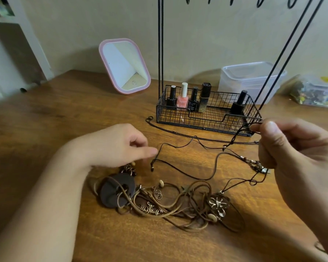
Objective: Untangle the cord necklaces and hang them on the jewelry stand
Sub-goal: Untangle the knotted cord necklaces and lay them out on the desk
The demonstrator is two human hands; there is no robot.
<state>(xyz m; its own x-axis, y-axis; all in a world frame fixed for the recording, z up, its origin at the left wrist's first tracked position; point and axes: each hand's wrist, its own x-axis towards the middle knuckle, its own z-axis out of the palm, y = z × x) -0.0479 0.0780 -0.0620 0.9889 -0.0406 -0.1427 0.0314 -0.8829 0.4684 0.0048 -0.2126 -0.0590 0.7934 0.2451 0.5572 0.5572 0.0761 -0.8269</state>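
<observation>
A tangle of brown cord necklaces [170,203] lies on the wooden table, with a dark round disc pendant [116,191] at its left and a carved flower pendant [219,204] at its right. My right hand [295,154] pinches a thin dark cord [235,137] and holds it lifted just in front of the stand's basket. My left hand [119,146] hovers over the pile's left side, forefinger pointing toward a loose cord end [155,159], holding nothing. The black wire jewelry stand [161,53] rises behind, its hooks at the top edge.
The stand's wire basket [206,121] holds several nail polish bottles [183,98]. A thin chain [178,132] lies in front of it. A pink-framed mirror [124,66] stands at the back left; a clear plastic box [252,78] and a bag [316,93] sit back right.
</observation>
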